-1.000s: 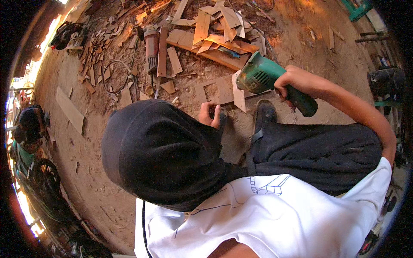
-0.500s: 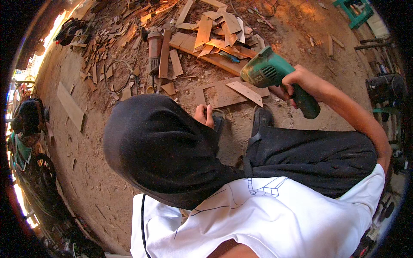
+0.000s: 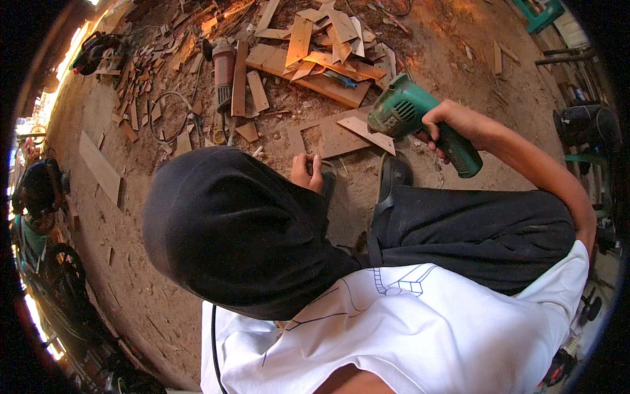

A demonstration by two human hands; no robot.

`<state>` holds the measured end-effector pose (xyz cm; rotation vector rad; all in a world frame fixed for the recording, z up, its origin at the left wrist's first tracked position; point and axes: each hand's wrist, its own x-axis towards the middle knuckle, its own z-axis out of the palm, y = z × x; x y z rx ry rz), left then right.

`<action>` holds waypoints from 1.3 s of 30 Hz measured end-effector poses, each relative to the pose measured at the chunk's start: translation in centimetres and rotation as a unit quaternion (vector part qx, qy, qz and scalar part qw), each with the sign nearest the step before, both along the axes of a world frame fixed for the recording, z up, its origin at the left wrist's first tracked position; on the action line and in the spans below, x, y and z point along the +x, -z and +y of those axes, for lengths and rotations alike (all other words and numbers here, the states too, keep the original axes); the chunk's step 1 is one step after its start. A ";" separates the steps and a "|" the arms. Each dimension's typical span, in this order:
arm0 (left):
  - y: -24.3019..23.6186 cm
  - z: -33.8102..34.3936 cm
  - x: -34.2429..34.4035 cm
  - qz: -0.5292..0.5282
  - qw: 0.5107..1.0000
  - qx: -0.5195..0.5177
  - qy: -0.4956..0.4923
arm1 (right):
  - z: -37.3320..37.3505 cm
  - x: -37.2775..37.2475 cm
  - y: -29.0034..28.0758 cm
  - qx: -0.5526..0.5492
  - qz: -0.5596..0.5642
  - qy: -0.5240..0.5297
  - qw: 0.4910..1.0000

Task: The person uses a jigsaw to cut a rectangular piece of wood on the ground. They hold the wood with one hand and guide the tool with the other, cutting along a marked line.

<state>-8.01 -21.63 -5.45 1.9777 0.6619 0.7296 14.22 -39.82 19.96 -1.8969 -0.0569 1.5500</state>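
My right hand (image 3: 446, 134) is wrapped around the handle of a green power drill (image 3: 401, 108), its front end pointing left over the ground. Just beneath and left of the drill lies a narrow pale wooden strip (image 3: 367, 134), resting across a flat brown wooden frame piece (image 3: 331, 136). My left hand (image 3: 307, 173) is at the near edge of that piece, beside my black-trousered knee. Its thumb and fingers are pressed together, and I cannot make out what, if anything, is between them. The knee hides part of this hand.
Beyond the frame piece, wood offcuts (image 3: 331, 33) are heaped on a thick plank (image 3: 312, 75). A red angle grinder (image 3: 223, 69) stands left of them, near a looped cable (image 3: 157, 118). A pale board (image 3: 100, 169) lies on the dirt floor at left.
The whole view has shifted slightly, so the ground items sit a little further left and higher. The drill has drawn slightly nearer to me relative to the boards; both hands keep their grips.
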 end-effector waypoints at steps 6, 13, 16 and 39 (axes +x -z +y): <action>-0.6 0.2 -0.4 0.036 0.999 -0.021 0.003 | 0.3 0.1 0.2 -0.001 -0.008 -0.008 1.000; -0.8 0.1 -0.1 0.037 0.999 -0.026 0.011 | -0.3 0.2 0.7 -0.011 -0.004 0.006 1.000; -0.6 0.1 -0.1 0.021 0.999 -0.026 0.012 | -0.4 0.2 1.0 -0.013 -0.003 0.003 1.000; -0.7 0.0 0.1 0.043 0.998 -0.029 0.024 | -0.6 -0.3 1.7 0.005 -0.023 -0.031 0.999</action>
